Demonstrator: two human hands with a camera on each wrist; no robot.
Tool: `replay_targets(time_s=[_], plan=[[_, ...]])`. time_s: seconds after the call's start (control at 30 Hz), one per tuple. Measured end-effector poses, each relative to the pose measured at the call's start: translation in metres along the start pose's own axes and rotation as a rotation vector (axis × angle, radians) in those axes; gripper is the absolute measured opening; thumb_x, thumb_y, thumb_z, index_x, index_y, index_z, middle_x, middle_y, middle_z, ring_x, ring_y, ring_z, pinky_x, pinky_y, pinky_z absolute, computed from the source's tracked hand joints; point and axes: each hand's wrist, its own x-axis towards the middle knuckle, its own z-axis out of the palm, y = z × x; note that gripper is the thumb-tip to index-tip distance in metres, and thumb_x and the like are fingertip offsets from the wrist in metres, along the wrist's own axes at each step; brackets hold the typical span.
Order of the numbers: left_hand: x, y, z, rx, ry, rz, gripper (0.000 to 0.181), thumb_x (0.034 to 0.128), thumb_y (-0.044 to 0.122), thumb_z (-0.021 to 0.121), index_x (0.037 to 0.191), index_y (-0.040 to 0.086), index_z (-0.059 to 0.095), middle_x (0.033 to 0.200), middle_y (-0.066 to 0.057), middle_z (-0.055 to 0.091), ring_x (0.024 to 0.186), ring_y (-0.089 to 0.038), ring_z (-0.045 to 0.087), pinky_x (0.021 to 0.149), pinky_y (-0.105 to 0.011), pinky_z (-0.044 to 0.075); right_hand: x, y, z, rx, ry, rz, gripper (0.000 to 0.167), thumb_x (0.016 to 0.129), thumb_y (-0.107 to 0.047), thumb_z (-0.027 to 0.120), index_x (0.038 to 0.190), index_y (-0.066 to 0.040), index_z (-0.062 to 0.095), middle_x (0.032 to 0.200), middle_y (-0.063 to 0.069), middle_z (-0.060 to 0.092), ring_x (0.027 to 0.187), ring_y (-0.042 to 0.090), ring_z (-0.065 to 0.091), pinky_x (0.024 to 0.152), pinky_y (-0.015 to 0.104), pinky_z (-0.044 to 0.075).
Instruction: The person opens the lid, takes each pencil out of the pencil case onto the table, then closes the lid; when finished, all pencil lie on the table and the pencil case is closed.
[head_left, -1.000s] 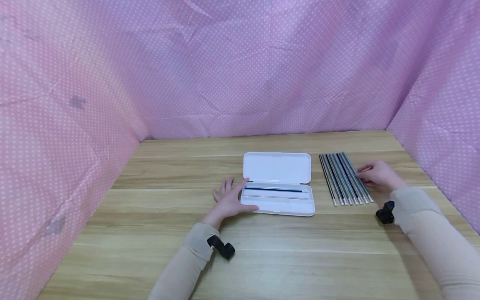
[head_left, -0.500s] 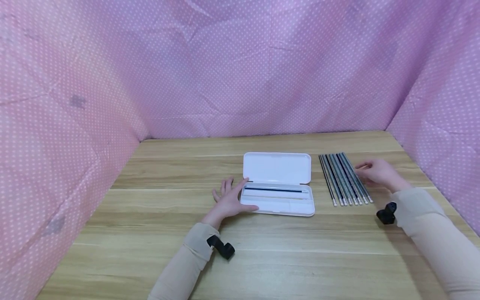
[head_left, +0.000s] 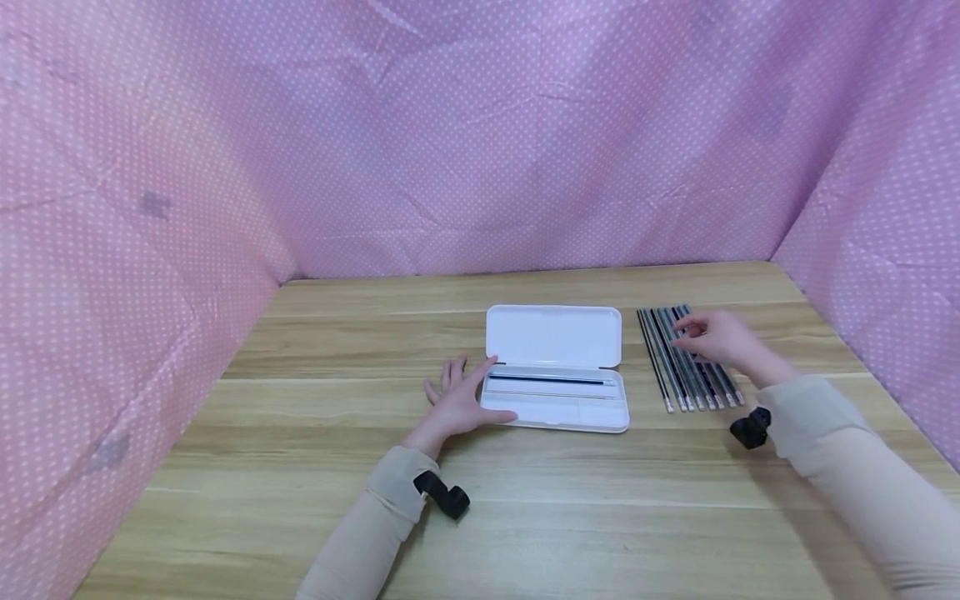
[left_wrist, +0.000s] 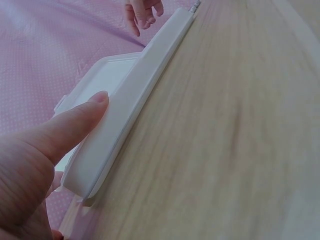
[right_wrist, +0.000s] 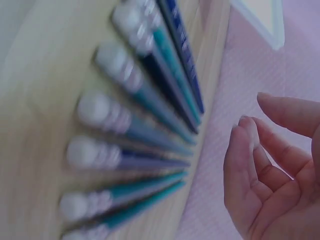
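Note:
A white pencil case [head_left: 553, 335] lies with its lid raised, and a dark pencil [head_left: 547, 379] runs along the back of its tray. My left hand [head_left: 459, 406] holds the case's left end, with the thumb on the front edge and the index finger near the hinge. In the left wrist view that thumb [left_wrist: 75, 122] rests on the rim of the front wall. My right hand [head_left: 718, 338] hovers over a row of pencils [head_left: 664, 358], fingers loosely bent and nothing between them. White eraser ends [right_wrist: 115, 60] of those green and blue pencils show in the right wrist view.
Both the case and the pencils lie on a wood-grain table [head_left: 570, 517]. Pink dotted cloth [head_left: 480, 150] hangs behind and along both sides. Each wrist carries a small black camera [head_left: 444, 495].
My right hand has moved left, from beside the right edge of the pencil row to above its middle. The left hand and the case have stayed put.

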Motion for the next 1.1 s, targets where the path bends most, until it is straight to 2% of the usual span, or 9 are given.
replay_targets(time_s=[0.23,0.4,0.73,1.0,1.1], plan=[[0.000,0.001,0.000,-0.004,-0.008,-0.004,0.095,0.0676,0.054,0.079,0.147,0.036,0.030,0.157,-0.019,0.003,0.143,-0.041,-0.012,0.101,-0.070,-0.017,0.001,-0.027,0.015,-0.046,0.011,-0.112,0.038,0.086,-0.014,0.067,0.116,0.008,0.059,0.083,0.009,0.061,0.065,0.019,0.060,0.055,0.026,0.050],[0.000,0.001,0.000,-0.005,-0.013,-0.005,0.096,0.0676,0.054,0.079,0.148,0.036,0.030,0.158,-0.019,0.003,0.143,-0.041,-0.012,0.101,-0.070,-0.017,0.001,-0.048,0.026,-0.070,0.009,-0.178,0.036,0.085,-0.013,0.068,0.116,0.005,0.061,0.089,0.010,0.064,0.076,0.018,0.058,0.063,0.025,0.048],[0.000,0.002,-0.001,-0.024,-0.018,-0.010,0.096,0.0676,0.053,0.079,0.148,0.036,0.029,0.157,-0.019,0.002,0.143,-0.040,-0.013,0.101,-0.069,-0.018,0.006,-0.073,0.061,-0.088,-0.080,-0.257,0.036,0.085,-0.015,0.070,0.117,-0.001,0.062,0.100,0.012,0.065,0.092,0.026,0.061,0.076,0.038,0.053],[0.000,0.002,-0.001,-0.012,-0.008,-0.007,0.096,0.0670,0.055,0.079,0.147,0.036,0.030,0.157,-0.020,0.004,0.143,-0.041,-0.012,0.101,-0.070,-0.016,0.006,-0.093,0.089,-0.106,-0.167,-0.333,0.036,0.085,-0.017,0.070,0.118,-0.004,0.062,0.103,0.009,0.065,0.096,0.024,0.061,0.081,0.038,0.053],[-0.001,0.002,-0.001,-0.008,-0.008,-0.007,0.096,0.0670,0.056,0.079,0.147,0.035,0.030,0.157,-0.020,0.004,0.143,-0.042,-0.011,0.101,-0.071,-0.015,0.006,-0.098,0.096,-0.113,-0.197,-0.375,0.034,0.086,-0.015,0.069,0.117,-0.002,0.062,0.103,0.009,0.066,0.095,0.023,0.061,0.083,0.039,0.053]])
